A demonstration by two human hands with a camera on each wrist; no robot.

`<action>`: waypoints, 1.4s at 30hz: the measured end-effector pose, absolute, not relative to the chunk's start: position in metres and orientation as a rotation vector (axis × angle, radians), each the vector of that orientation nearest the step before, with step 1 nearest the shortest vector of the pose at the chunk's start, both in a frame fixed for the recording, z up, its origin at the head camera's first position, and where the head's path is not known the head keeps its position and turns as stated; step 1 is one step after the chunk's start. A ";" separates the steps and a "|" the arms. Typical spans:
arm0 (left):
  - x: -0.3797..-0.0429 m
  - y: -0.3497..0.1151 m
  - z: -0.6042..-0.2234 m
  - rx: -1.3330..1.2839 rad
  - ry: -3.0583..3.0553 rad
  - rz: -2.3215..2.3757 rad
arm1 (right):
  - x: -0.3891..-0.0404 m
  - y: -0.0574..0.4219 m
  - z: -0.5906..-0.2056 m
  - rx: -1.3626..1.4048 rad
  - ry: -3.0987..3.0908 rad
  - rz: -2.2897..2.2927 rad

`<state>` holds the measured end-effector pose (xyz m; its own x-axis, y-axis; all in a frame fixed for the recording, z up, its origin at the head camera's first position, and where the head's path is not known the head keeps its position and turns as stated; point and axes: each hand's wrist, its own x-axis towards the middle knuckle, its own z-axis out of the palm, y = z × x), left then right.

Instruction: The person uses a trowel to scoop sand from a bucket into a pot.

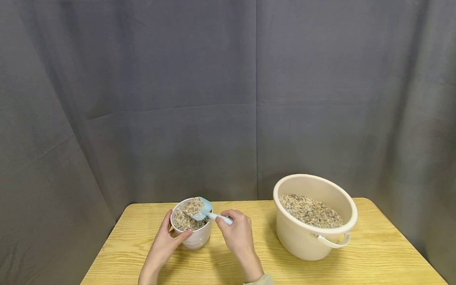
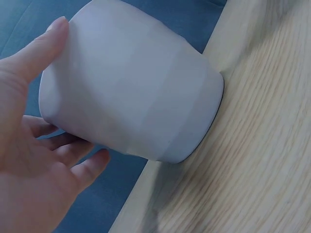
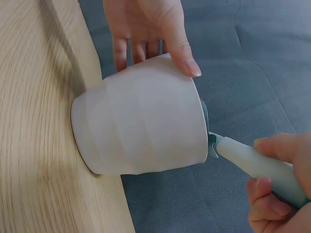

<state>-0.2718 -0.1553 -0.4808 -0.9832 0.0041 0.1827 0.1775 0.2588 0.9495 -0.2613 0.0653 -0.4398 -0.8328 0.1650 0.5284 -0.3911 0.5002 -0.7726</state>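
Observation:
A white pot [image 1: 198, 239] stands on the table, filled near its rim with a coarse, gravel-like mix [image 1: 183, 222]. My left hand [image 1: 167, 241] grips it at the left, thumb at the near rim and fingers round the far side; the left wrist view shows the thumb on the pot's ribbed wall [image 2: 131, 82]. In my right hand [image 1: 238, 233] is the pale handle [image 3: 255, 162] of a small light-blue trowel [image 1: 206, 208]. The trowel's blade lies over the pot's mouth with some of the mix on it. Seen from the right wrist, most of the blade is hidden behind the rim.
To the right stands a large cream bucket [image 1: 297, 237] with more of the same mix [image 1: 311, 211] inside. Its white handle [image 1: 333, 242] hangs at the front. Both containers rest on a wood-grain table [image 1: 124, 253], and a grey curtain [image 1: 192, 99] hangs behind it.

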 end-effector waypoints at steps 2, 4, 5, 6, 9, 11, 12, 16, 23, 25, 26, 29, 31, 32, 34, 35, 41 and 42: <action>-0.272 -0.155 -0.481 -0.169 -2.367 -1.831 | -0.261 0.065 -0.440 0.210 -2.191 1.305; -0.271 -0.156 -0.481 -0.170 -2.352 -1.844 | -0.260 0.064 -0.440 0.245 -2.186 1.286; -0.271 -0.156 -0.481 -0.164 -2.342 -1.858 | -0.260 0.063 -0.440 0.263 -2.184 1.274; -0.271 -0.156 -0.481 -0.176 -2.331 -1.862 | -0.260 0.063 -0.440 0.282 -2.179 1.262; -0.271 -0.156 -0.481 -0.190 -2.308 -1.877 | -0.258 0.060 -0.439 0.313 -2.180 1.214; -0.271 -0.156 -0.481 -0.196 -2.306 -1.881 | -0.257 0.059 -0.438 0.319 -2.183 1.185; -0.271 -0.156 -0.481 -0.198 -2.306 -1.882 | -0.256 0.058 -0.438 0.322 -2.182 1.174; -0.271 -0.155 -0.481 -0.189 -2.314 -1.878 | -0.254 0.055 -0.438 0.352 -2.179 1.144; -0.270 -0.156 -0.481 -0.185 -2.319 -1.881 | -0.254 0.051 -0.440 0.381 -2.186 1.124; -0.270 -0.156 -0.481 -0.185 -2.322 -1.881 | -0.254 0.051 -0.440 0.383 -2.191 1.123; -0.271 -0.156 -0.481 -0.176 -2.327 -1.883 | -0.254 0.052 -0.440 0.387 -2.194 1.126; -0.271 -0.156 -0.480 -0.183 -2.327 -1.883 | -0.254 0.052 -0.439 0.402 -2.202 1.127; -0.271 -0.156 -0.480 -0.188 -2.323 -1.884 | -0.255 0.053 -0.439 0.412 -2.204 1.128; -0.271 -0.156 -0.480 -0.191 -2.321 -1.885 | -0.255 0.053 -0.439 0.416 -2.206 1.129; -0.271 -0.156 -0.480 -0.194 -2.318 -1.887 | -0.255 0.053 -0.440 0.422 -2.205 1.127; -0.271 -0.156 -0.480 -0.195 -2.318 -1.889 | -0.255 0.053 -0.440 0.423 -2.205 1.127; -0.271 -0.155 -0.482 -0.190 -2.319 -1.892 | -0.254 0.053 -0.441 0.438 -2.198 1.132; -0.271 -0.155 -0.482 -0.193 -2.318 -1.895 | -0.254 0.053 -0.441 0.437 -2.200 1.133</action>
<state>-0.2714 -0.1553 -0.4819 -0.9818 0.0098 0.1899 0.1880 0.1979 0.9620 -0.2540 0.0531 -0.4406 -0.7539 -0.0101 0.6569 -0.5406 0.5778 -0.6115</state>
